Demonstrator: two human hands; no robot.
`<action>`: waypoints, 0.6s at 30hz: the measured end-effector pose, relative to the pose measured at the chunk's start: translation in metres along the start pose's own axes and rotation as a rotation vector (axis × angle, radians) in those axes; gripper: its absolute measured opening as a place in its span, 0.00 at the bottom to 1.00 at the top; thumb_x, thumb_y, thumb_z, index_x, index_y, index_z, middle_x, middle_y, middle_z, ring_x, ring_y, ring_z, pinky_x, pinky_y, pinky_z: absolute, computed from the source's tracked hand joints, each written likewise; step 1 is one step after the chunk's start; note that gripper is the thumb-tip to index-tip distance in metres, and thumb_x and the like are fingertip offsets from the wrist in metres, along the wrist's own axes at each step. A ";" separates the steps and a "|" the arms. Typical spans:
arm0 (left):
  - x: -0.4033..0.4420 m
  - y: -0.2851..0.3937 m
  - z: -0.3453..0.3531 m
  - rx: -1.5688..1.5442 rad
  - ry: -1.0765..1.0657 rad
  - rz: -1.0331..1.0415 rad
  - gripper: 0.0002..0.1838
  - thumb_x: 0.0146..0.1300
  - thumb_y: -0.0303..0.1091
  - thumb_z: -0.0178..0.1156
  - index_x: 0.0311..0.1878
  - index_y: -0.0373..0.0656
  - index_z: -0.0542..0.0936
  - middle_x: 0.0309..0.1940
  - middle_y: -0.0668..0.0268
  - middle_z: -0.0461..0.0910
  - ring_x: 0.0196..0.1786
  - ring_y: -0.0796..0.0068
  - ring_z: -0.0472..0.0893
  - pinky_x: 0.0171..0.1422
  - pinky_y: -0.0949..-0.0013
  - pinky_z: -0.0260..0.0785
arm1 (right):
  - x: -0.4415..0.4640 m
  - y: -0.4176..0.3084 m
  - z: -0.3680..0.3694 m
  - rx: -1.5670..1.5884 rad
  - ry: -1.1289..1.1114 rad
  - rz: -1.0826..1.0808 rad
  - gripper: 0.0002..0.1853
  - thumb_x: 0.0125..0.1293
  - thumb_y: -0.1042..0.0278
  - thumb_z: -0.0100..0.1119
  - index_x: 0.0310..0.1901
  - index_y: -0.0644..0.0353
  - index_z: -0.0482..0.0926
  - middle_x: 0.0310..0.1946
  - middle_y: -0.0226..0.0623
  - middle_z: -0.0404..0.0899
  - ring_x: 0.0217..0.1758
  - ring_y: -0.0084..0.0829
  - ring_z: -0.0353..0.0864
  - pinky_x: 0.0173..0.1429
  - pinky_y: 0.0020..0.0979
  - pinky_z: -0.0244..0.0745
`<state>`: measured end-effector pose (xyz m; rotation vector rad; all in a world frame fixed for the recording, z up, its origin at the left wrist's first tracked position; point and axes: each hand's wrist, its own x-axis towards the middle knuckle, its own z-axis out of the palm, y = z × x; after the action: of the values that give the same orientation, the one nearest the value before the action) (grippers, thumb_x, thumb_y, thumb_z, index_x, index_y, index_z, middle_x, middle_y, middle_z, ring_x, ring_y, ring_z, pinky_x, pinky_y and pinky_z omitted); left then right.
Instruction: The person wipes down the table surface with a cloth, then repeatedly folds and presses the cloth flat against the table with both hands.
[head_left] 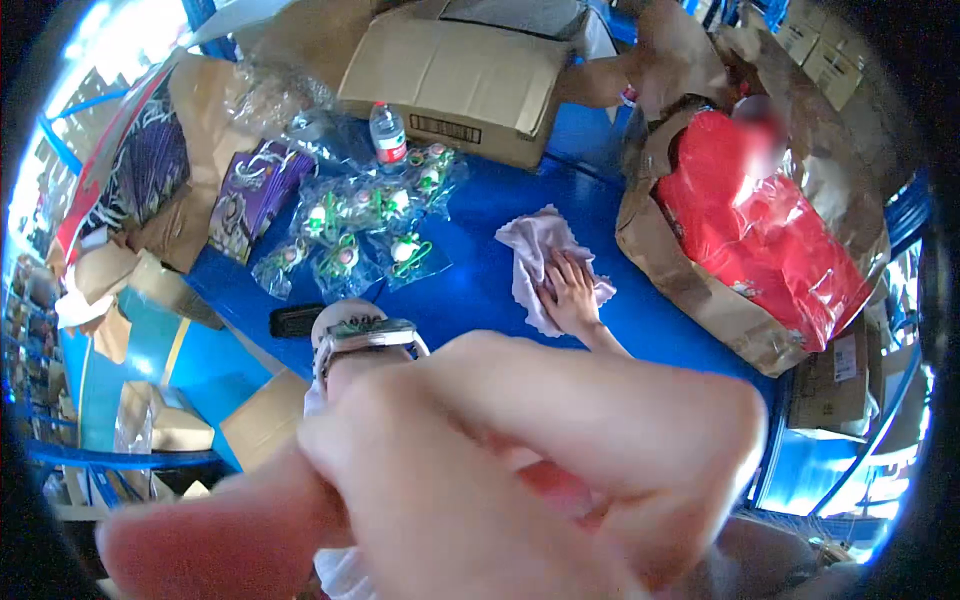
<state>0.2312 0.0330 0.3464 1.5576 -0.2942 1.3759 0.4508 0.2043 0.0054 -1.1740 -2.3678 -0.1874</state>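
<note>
My left hand (480,440) looms large and blurred close to the camera, fingers bent; whether it holds anything is unclear. A watch (370,338) sits on its wrist. Farther off, my right hand (570,292) lies palm down on a crumpled pale lilac cloth (530,250), its fingers spread. Under the cloth is the blue tabletop (465,255). Several clear bags (362,212) with green and white items lie left of the cloth, beside a small bottle (387,135) with a red label. A dark object (297,321) lies near the watch.
A closed cardboard box (450,80) stands at the back. On the right, an open carton (685,300) holds red plastic-wrapped goods (755,225). Purple printed packets (255,195) are at the left. Below them are an open box (180,420) and cardboard flaps (265,415).
</note>
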 end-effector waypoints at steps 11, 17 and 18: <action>-0.001 0.004 0.003 -0.074 -0.090 0.108 0.10 0.66 0.36 0.49 0.28 0.49 0.74 0.29 0.69 0.74 0.24 0.74 0.70 0.25 0.69 0.60 | 0.002 0.002 0.000 -0.010 -0.007 0.013 0.25 0.60 0.54 0.56 0.57 0.56 0.71 0.63 0.41 0.66 0.64 0.48 0.66 0.65 0.49 0.61; -0.005 0.019 0.000 -0.075 -0.162 0.153 0.08 0.64 0.31 0.50 0.28 0.48 0.75 0.29 0.69 0.75 0.24 0.73 0.71 0.24 0.68 0.60 | 0.022 0.018 0.008 -0.006 -0.018 0.080 0.26 0.60 0.52 0.54 0.57 0.56 0.69 0.59 0.43 0.68 0.58 0.50 0.70 0.58 0.53 0.66; -0.005 0.022 -0.001 -0.075 -0.180 0.155 0.08 0.63 0.30 0.51 0.28 0.47 0.75 0.29 0.69 0.76 0.24 0.73 0.71 0.24 0.68 0.60 | 0.030 0.021 0.013 -0.029 -0.033 0.128 0.26 0.60 0.51 0.53 0.57 0.56 0.68 0.57 0.44 0.69 0.56 0.51 0.71 0.56 0.54 0.67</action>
<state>0.2130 0.0212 0.3527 1.6260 -0.5807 1.3282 0.4471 0.2424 0.0066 -1.3475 -2.3150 -0.1605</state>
